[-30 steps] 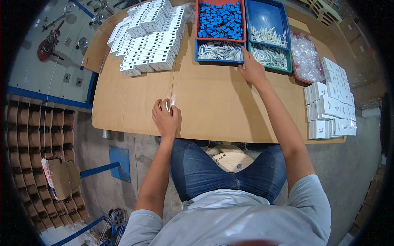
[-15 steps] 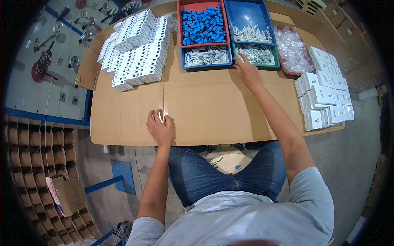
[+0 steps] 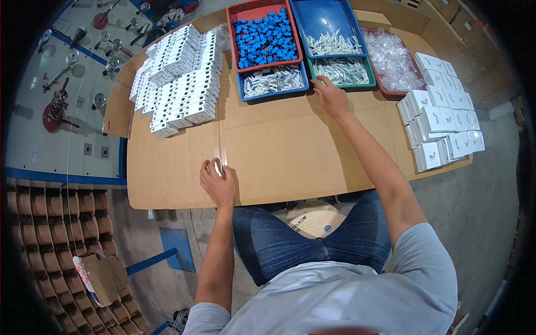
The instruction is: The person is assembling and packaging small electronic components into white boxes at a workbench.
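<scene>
Near the front of the cardboard-covered table, my left hand (image 3: 219, 182) rests with its fingers curled round a slim white piece (image 3: 218, 170). My right hand (image 3: 331, 97) reaches forward to the near left corner of a green tray (image 3: 357, 86) of small white-green parts (image 3: 341, 71). Its fingers are bent together; whatever they hold is too small to make out. Left of it stands a blue tray (image 3: 273, 96) of slim white parts (image 3: 272, 80). Behind that, a red tray (image 3: 297, 44) is filled with small blue parts (image 3: 264, 38).
Small white boxes (image 3: 184, 95) are stacked at the left, flat white boxes (image 3: 446, 120) at the right. Another blue tray (image 3: 324, 19) with white parts is at the back. A red tray (image 3: 410, 53) holds clear plastic packs (image 3: 391, 61). Cardboard walls (image 3: 114, 114) edge the table.
The whole view has shifted slightly. My right hand has drawn back a little at the green tray's corner, and the white piece seen at its fingers is out of sight. My left hand stays put.
</scene>
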### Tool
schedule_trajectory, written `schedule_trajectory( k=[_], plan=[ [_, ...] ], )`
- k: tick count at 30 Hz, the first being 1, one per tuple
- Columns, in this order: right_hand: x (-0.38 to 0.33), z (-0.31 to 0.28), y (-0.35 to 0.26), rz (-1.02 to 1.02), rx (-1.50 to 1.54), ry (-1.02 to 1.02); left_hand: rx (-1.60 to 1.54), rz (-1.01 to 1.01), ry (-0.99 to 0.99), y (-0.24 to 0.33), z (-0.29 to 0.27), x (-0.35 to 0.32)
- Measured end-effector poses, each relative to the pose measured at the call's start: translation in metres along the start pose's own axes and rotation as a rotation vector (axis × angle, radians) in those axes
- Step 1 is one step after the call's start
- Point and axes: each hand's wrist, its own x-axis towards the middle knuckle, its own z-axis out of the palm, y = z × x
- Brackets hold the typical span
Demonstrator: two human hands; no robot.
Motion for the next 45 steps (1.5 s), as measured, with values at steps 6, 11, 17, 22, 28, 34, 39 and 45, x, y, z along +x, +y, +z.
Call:
schedule_trajectory(
  k=[6,11,17,22,28,34,39,45],
  plan=[
    [-0.003,-0.005,-0.004,0.039,-0.010,0.025,-0.001,0.004,0.008,0.002,0.000,0.002],
    [-0.019,-0.009,-0.029,0.264,0.088,0.016,-0.019,-0.007,-0.010,0.002,0.000,0.002],
    [-0.026,-0.007,-0.066,0.296,0.120,-0.109,0.001,0.017,0.000,-0.001,-0.002,0.002],
    [0.006,-0.008,-0.064,0.321,0.038,-0.436,-0.004,0.027,0.004,0.001,0.001,0.001],
    [0.041,0.014,-0.046,0.374,0.072,-0.450,0.007,0.023,-0.008,0.005,0.000,0.002],
    [0.026,0.013,-0.047,0.365,0.051,-0.499,0.010,0.007,-0.019,0.004,0.000,0.001],
    [-0.012,-0.014,-0.063,0.337,0.082,-0.475,0.005,0.028,-0.004,0.003,-0.001,0.002],
    [-0.040,-0.024,-0.047,0.369,0.206,-0.275,0.012,0.035,-0.014,0.004,-0.001,0.003]
  ],
)
